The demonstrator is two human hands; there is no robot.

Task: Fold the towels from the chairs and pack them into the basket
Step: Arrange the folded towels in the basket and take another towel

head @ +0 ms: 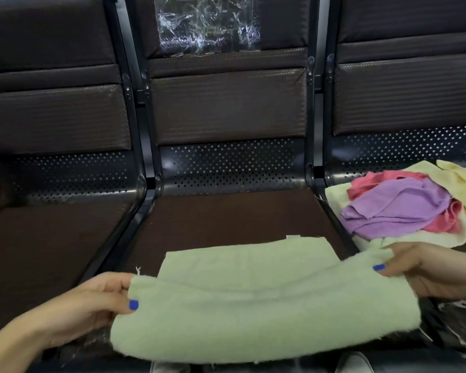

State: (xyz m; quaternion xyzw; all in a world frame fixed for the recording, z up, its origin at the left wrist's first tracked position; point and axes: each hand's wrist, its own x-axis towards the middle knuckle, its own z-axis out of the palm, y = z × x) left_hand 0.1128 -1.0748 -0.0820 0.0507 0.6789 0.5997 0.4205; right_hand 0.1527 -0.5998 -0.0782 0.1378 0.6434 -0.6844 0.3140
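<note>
Pale green towel (253, 300) lies across the front of the middle chair seat (226, 219), long axis running left-right, spanning between both hands. Near edge is lifted and doubled toward the far edge; far layer lies flat on the seat, near part hangs over the seat front.

Left hand (92, 305) pinches the towel's left near corner, thumb on top and fingers curled under. Right hand (428, 267) pinches the right corner the same way, thumb on top. Both closed on cloth, one at each end of the long axis, so neither is nearer; the fold line runs between them.

Judgement: mid-fold, the held edge needs to travel away from the body to meet the far edge, both hands moving together to keep it square.

Unfolded pile waits on the right chair seat: purple towel (396, 208), pink towel (374, 181), yellow towel (463, 184), just beside the right hand. Basket not in view.
</note>
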